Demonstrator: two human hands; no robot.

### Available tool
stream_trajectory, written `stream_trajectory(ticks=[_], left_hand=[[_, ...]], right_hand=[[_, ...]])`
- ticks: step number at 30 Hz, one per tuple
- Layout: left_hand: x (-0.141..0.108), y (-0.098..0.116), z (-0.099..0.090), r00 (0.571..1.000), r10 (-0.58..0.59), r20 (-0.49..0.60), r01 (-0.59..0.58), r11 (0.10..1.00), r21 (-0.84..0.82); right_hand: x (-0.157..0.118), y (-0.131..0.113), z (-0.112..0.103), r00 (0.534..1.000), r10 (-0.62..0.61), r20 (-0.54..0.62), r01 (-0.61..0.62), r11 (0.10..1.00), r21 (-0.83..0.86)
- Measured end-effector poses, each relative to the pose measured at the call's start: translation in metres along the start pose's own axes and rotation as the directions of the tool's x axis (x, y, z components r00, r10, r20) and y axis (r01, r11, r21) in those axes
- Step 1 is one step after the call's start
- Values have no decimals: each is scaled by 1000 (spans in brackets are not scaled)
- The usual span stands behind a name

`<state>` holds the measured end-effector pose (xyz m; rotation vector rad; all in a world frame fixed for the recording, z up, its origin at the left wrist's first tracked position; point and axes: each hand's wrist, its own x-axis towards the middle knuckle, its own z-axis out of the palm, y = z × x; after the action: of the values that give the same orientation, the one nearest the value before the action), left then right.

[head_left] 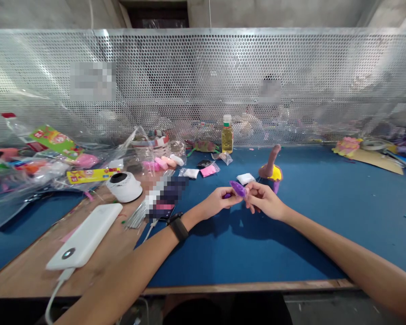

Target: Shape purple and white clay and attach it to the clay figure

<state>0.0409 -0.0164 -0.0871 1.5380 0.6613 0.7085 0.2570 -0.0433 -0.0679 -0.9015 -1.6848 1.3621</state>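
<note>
A small purple packet [237, 188] is held up between my two hands over the blue mat. My left hand [219, 201] pinches its lower left side, with a bit of purple showing at the fingers. The fingers of my right hand [264, 201] close on its right end. Just behind my right hand stands a clay figure [272, 171] with a brown upright piece, a yellow top and a purple base. A white packet [246, 178] lies behind the held packet, and a pink packet [209, 170] lies farther left.
An oil bottle [227, 134] stands near the perforated metal screen [203, 85]. To the left are a phone [165, 198], a white power bank [86, 235], a white roll [124, 187], thin wires and plastic bags. A pink and yellow clay piece [347, 146] sits at the back right.
</note>
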Motion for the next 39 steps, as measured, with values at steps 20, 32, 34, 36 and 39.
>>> stream_trajectory(ticks=[20, 32, 34, 36, 39], left_hand=[[-3, 17, 12, 963, 210, -169, -139, 923, 359], [-3, 19, 10, 992, 104, -74, -89, 979, 181], [-4, 22, 13, 992, 106, -72, -86, 969, 233], [-5, 25, 15, 992, 107, -69, -86, 963, 256], [-6, 28, 17, 988, 125, -93, -93, 951, 295]], right_hand=[[-1, 0, 1, 998, -30, -53, 22, 989, -148], [0, 6, -6, 988, -96, -118, 57, 953, -297], [0, 6, -4, 993, -76, -94, 45, 954, -297], [-1, 6, -1, 998, -42, -56, 25, 961, -274], [-3, 5, 3, 1000, -9, -14, 5, 973, -230]])
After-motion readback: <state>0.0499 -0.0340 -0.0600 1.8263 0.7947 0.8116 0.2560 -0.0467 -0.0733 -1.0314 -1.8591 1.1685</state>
